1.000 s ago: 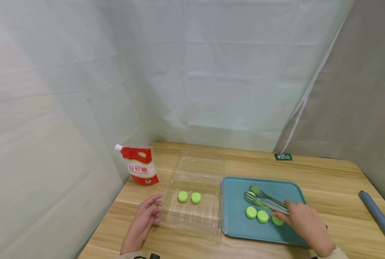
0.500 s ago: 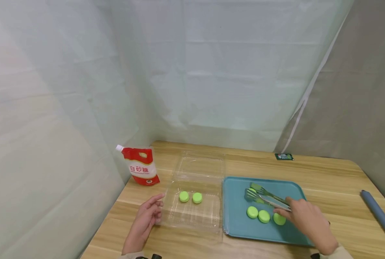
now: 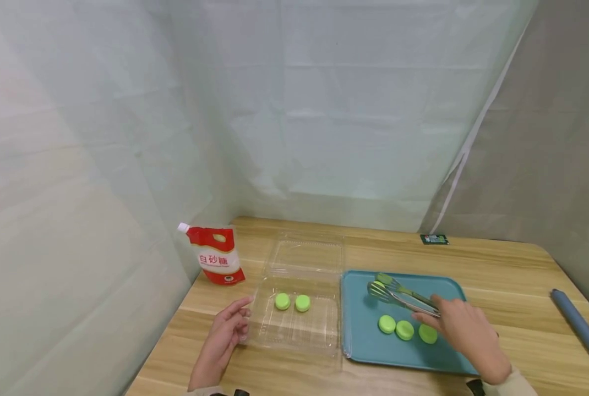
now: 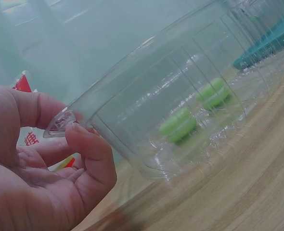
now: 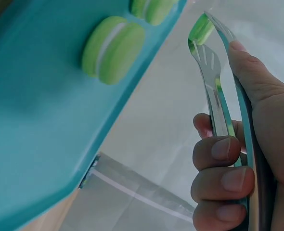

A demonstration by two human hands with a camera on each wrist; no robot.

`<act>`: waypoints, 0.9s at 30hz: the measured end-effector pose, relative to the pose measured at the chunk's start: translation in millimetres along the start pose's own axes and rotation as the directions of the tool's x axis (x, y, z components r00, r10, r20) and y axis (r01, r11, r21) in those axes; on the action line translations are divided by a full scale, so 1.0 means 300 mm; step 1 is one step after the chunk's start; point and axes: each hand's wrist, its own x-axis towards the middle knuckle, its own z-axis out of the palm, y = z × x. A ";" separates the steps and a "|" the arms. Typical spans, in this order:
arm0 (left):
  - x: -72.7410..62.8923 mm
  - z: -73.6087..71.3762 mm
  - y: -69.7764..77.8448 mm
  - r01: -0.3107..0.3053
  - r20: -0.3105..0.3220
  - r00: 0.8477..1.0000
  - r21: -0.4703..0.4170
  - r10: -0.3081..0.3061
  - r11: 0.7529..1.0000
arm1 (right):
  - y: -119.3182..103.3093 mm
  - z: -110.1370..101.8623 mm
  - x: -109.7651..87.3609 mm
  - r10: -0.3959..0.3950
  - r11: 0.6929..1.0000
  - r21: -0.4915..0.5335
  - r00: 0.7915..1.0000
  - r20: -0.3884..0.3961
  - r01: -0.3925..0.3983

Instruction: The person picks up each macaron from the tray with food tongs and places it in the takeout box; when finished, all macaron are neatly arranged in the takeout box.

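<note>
My left hand pinches the corner rim of a clear plastic clamshell box between thumb and fingers. Two green macarons, a left one and a right one, lie inside that box, whose lid is folded back. Over the blue tray, my right hand grips metal serving tongs with its fingers curled around both arms. Between the slotted tips is held a green macaron. Three more macarons sit in a row on the tray.
A red and white sugar pouch stands at the left, behind my left hand. A small dark packet lies at the back of the wooden table. A grey-blue roll lies along the right side. Pale sheeting hangs behind.
The tongs, with the macaron in their tips, have moved up and slightly left in the head view. My left hand keeps its place at the box.
</note>
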 end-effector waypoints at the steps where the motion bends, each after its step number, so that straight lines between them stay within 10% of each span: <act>1: 0.000 0.002 -0.001 -0.001 0.000 1.000 -0.003 0.001 1.000 | -0.002 -0.003 0.002 -0.003 1.000 0.002 1.000 -0.002 0.003; 27: -0.004 0.005 0.009 0.009 0.004 1.000 -0.001 -0.009 1.000 | -0.125 -0.033 0.057 -0.088 0.996 -0.021 0.993 -0.082 0.087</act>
